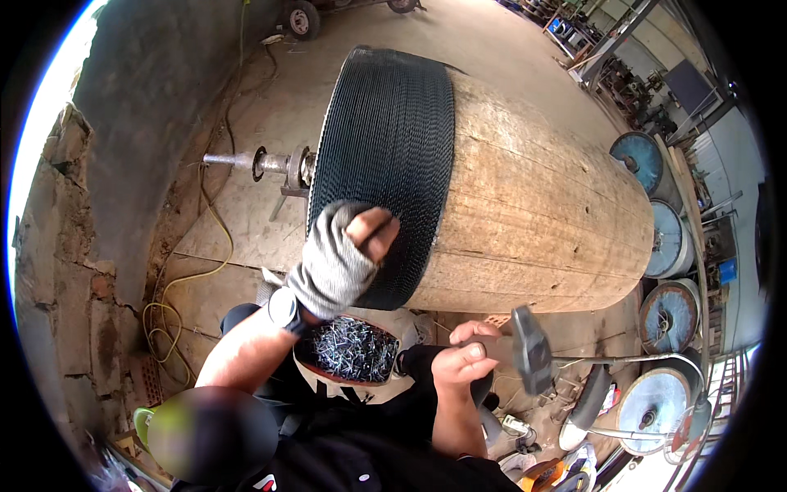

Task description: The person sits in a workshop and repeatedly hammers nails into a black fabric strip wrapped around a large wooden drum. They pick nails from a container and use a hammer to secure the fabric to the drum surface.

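Note:
A large wooden drum lies across in front of me, its left part wrapped in a black, toothed-looking strip in close rows. My left hand, in a grey fingerless glove, is against the lower part of the black rows. Its bare fingers are curled together; whatever they pinch is too small to make out. Low on the right, just below the wood, my right hand is closed round the short visible handle of a hammer. Between my arms, a container of loose nails rests near my lap.
A metal shaft sticks out from the drum's left end. A yellow cable trails over the floor beside the brick wall. Several round discs stand along the right. A wheel shows at the far end.

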A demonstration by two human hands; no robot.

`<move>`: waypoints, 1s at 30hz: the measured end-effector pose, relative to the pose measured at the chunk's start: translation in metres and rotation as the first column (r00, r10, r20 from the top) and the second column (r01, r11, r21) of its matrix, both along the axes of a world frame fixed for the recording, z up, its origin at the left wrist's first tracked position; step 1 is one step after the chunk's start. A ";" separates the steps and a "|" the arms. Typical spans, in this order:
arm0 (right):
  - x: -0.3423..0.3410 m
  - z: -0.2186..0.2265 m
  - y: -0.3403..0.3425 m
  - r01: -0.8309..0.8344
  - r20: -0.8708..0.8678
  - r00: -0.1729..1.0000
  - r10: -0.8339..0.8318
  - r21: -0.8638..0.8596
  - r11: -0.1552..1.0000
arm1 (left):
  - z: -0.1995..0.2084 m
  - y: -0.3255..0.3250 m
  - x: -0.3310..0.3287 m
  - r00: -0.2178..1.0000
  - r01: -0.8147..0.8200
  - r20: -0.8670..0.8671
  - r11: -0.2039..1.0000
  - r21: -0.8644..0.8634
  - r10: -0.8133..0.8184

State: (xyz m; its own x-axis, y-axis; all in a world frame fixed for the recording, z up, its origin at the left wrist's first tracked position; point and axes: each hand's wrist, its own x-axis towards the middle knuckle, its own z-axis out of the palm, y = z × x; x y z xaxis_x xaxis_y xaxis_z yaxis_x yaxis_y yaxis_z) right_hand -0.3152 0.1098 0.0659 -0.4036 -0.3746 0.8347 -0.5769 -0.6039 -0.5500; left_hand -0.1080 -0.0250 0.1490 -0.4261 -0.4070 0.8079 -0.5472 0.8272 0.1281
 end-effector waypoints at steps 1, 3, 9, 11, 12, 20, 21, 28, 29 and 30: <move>-0.004 -0.004 -0.001 0.157 -0.167 0.978 -0.124 0.203 0.966 | -0.003 -0.014 -0.001 1.000 0.007 -0.005 0.999 -0.043 -0.007; -0.001 -0.001 0.003 0.330 -0.365 0.926 -0.100 0.651 0.683 | -0.005 -0.033 -0.001 1.000 0.007 0.006 0.995 -0.103 -0.006; 0.004 0.007 0.005 -0.032 0.110 0.994 0.011 0.187 0.982 | -0.006 -0.039 -0.006 1.000 -0.007 -0.030 0.988 -0.153 0.003; -0.009 -0.007 0.001 0.189 -0.213 0.969 -0.125 0.316 0.930 | -0.010 -0.042 -0.009 0.997 -0.019 -0.071 0.987 -0.158 0.008; -0.009 -0.008 0.003 0.410 -0.445 0.879 -0.171 0.521 0.748 | -0.009 -0.041 -0.008 0.997 -0.007 -0.079 0.988 -0.157 -0.005; -0.005 0.002 0.003 0.022 -0.082 0.997 0.002 0.294 0.956 | -0.008 -0.042 -0.008 0.999 -0.012 -0.039 0.985 -0.169 0.005; -0.007 -0.005 -0.001 0.204 -0.269 0.961 -0.068 0.518 0.831 | -0.009 -0.042 -0.007 0.999 -0.031 -0.025 0.983 -0.181 0.027; 0.003 0.001 0.013 0.143 -0.053 0.989 -0.136 0.541 0.829 | -0.004 -0.041 -0.007 0.999 -0.047 0.008 0.984 -0.171 0.049; 0.000 0.005 0.005 0.264 -0.240 0.959 -0.150 0.568 0.780 | -0.003 -0.043 -0.007 0.998 -0.058 0.011 0.981 -0.186 0.061; -0.001 0.007 0.001 0.390 -0.417 0.896 -0.154 0.571 0.723 | -0.004 -0.044 -0.008 0.998 -0.061 0.003 0.981 -0.186 0.062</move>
State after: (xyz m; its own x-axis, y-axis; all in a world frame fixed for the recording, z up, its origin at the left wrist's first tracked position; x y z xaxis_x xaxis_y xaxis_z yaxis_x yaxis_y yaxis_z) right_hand -0.3164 0.1112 0.0731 -0.3294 -0.7713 0.5446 -0.8696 0.0231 -0.4933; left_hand -0.1156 -0.0693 0.1450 -0.4120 -0.2755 0.8685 -0.5980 0.8010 -0.0296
